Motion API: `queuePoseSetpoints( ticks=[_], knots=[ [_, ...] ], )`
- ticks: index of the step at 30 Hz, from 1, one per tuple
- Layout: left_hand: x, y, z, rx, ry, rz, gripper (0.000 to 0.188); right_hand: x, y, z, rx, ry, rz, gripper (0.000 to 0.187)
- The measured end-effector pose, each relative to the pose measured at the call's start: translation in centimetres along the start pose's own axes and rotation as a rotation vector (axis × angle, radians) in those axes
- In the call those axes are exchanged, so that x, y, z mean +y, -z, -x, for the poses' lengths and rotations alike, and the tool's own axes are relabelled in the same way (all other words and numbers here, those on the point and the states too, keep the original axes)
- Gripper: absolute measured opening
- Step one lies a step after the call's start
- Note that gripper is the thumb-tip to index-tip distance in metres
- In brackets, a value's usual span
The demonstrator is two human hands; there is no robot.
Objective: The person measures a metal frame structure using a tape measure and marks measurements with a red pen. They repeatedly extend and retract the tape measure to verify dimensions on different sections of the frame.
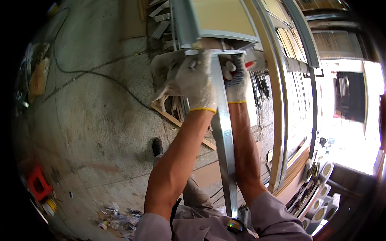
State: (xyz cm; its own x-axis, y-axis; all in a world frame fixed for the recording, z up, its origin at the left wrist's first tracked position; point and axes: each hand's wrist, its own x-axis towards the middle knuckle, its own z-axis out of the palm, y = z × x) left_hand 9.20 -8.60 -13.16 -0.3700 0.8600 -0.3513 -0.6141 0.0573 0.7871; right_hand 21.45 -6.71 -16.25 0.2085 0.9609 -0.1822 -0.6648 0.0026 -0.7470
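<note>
A long silver metal profile (224, 132) runs between my forearms, from my waist up to a short pale cross strip (215, 52). My left hand (197, 82), in a white work glove with a yellow cuff, is at the left of the profile's far end. Its fingers are curled near the cross strip, slightly blurred; what they grip is hidden. On the other side, my gloved right hand (236, 82) is closed, with a thin red pen-like thing (250, 64) sticking out to its right. A loose greyish cloth-like shape (164, 86) is beside the left glove.
A panel with a grey metal frame (225, 18) lies just beyond my hands. Long upright profiles (277, 100) stand on the right, with stacked boards and rolls (317, 201) below. A black cable (108, 80) crosses the concrete floor. A red object (39, 182) and scattered scraps (118, 221) lie lower left.
</note>
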Motion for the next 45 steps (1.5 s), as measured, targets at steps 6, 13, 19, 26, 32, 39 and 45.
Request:
queuePoseSetpoints(
  ticks=[6,13,19,26,32,39,45],
  knots=[
    [0.3,-0.2,0.8,-0.032,0.104,0.154,0.046,0.5,-0.1,0.1,0.090,0.076,-0.086,0.017],
    [1.4,-1.6,2.0,-0.016,0.150,0.168,0.035,-0.2,-0.1,0.4,0.200,0.098,-0.098,0.017],
    [2.0,-1.1,2.5,-0.030,0.196,0.164,0.027,-0.8,-2.4,1.8,0.367,0.044,-0.114,0.016],
    [1.5,0.8,4.3,-0.061,0.096,0.188,0.021,-1.6,-0.3,4.1,0.147,0.060,-0.033,0.012],
    [0.9,3.3,4.4,-0.162,0.030,0.171,0.025,-2.2,1.4,6.0,0.031,0.024,0.078,0.017],
    [1.9,4.4,5.1,-0.125,0.104,0.210,0.030,-3.3,1.3,7.7,0.041,-0.006,0.134,0.023],
    [1.9,4.4,5.1,-0.203,0.132,0.232,0.031,-3.5,2.0,7.2,-0.033,0.003,0.101,0.022]
  ],
)
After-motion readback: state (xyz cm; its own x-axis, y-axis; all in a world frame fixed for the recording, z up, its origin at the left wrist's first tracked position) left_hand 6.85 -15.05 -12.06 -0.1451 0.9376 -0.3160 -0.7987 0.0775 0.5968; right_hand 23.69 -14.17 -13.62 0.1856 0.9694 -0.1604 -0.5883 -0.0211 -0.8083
